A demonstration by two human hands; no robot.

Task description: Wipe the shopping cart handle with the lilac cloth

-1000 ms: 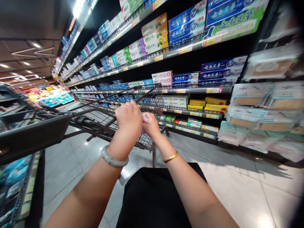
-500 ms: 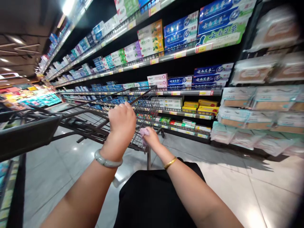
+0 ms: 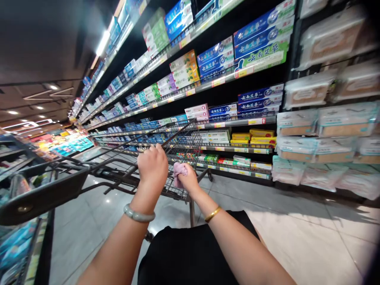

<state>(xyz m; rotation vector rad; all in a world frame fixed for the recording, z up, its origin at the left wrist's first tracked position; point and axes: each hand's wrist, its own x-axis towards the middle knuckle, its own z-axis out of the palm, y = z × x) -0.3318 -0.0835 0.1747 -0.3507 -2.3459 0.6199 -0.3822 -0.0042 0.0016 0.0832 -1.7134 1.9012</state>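
Now lilac cloth [image 3: 179, 171] more visible.

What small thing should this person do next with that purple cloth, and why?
Probably ease the right hand forward so the purple cloth presses on the wire cart: the cloth is bunched in that hand, in front of the cart's mesh, and the left hand is closed by the cart's upper frame, so the cart seems the nearest surface.

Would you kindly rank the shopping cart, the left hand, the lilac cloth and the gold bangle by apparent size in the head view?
Largest to smallest:
1. shopping cart
2. left hand
3. lilac cloth, visible part
4. gold bangle
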